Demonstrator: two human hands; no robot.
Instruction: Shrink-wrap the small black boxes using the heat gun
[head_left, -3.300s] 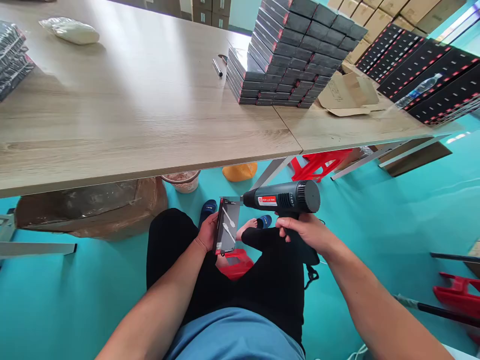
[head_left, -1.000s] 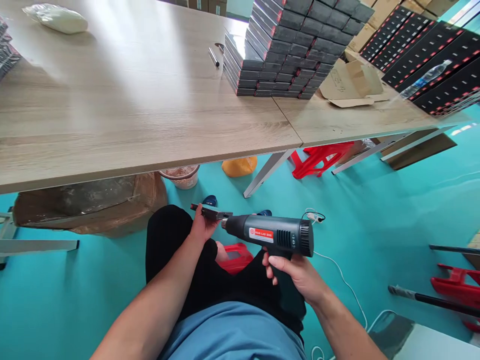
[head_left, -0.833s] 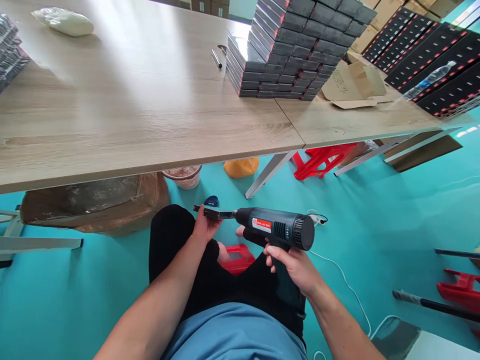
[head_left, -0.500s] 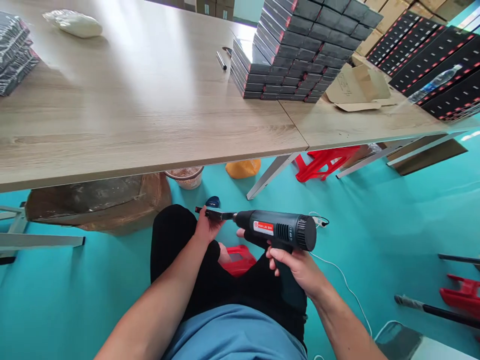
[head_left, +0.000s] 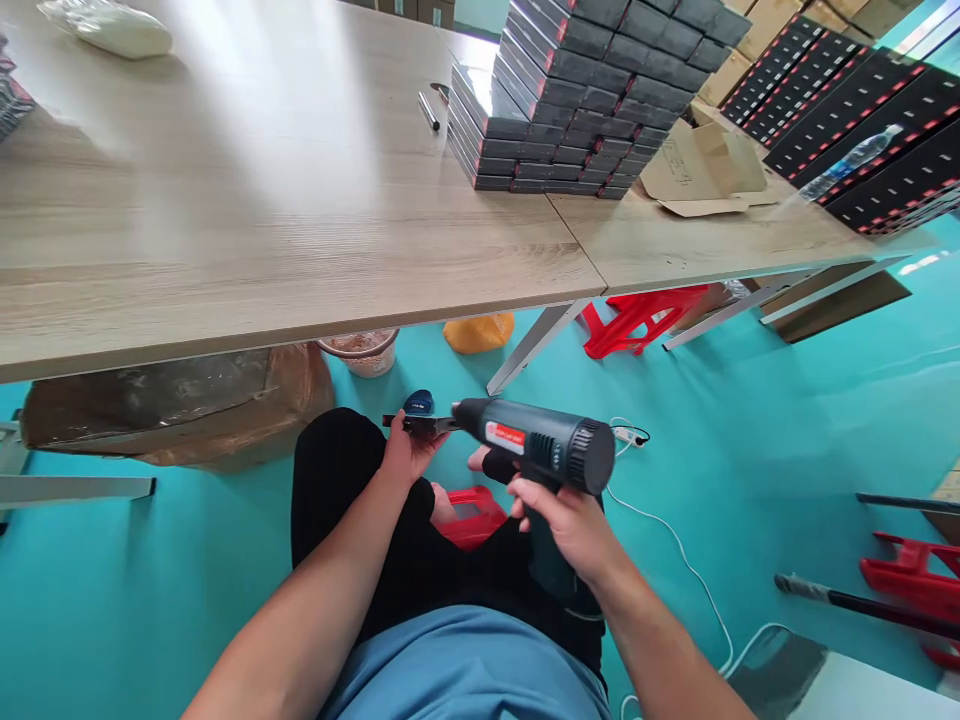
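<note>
My right hand is wrapped round the grip of a dark heat gun with a red and white label. The gun's nozzle points left, at a flat black box that my left hand holds by its edge above my knee. The nozzle tip is close to the box's right end; I cannot tell whether they touch. On the table, a tall stack of black boxes in shiny film stands at the back right, with a pen beside it.
Under the table are a large brown carton, a waste bin, an orange bag and a red stool. A white cable runs over the floor at right. A flattened cardboard piece lies beside the stack.
The heat gun's nozzle has lifted and tilted slightly, now sloping down to the right. My left hand still holds the box. The view has shifted a little.
</note>
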